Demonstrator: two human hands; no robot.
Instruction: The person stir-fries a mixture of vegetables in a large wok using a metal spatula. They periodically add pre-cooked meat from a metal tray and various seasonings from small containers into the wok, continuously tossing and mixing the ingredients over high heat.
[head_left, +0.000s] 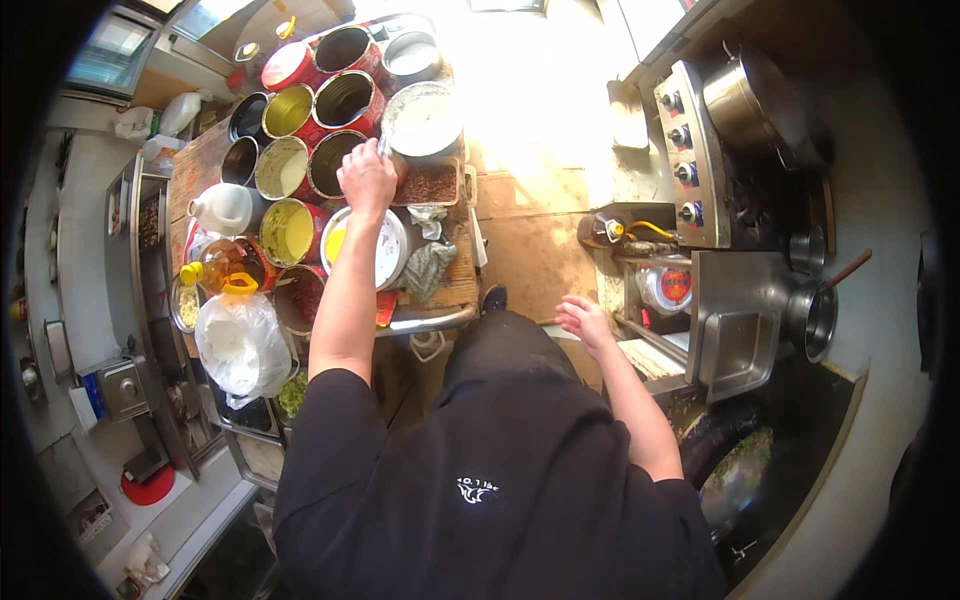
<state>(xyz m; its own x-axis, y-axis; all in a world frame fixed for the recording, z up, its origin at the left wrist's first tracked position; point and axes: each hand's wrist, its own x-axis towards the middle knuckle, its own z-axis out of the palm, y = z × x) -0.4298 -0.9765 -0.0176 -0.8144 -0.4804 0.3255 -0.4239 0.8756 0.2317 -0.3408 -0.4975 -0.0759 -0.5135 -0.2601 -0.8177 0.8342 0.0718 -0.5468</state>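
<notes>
My left hand (367, 176) reaches over the crowded table, fingers curled beside the near left rim of a white-coated round tub (424, 120). Whether it grips the rim or something small there is hidden by the hand. Under its wrist are a large open tin (330, 171) and a rectangular tray of reddish-brown crumbly food (429, 184). A white round lid or plate (386, 247) lies partly behind my forearm. My right hand (585, 322) hangs in the air at my right side, fingers apart and holding nothing. A dark oil bottle (600, 229) stands beyond it.
Several open tins, one with yellow contents (289, 232), cover the table beside an oil jug (229, 266) and a bagged white container (240, 349). A metal rail (427, 322) edges the table. At right, a stove (694, 154) carries a big pot (750, 101); a handled pan (814, 319) sits nearer.
</notes>
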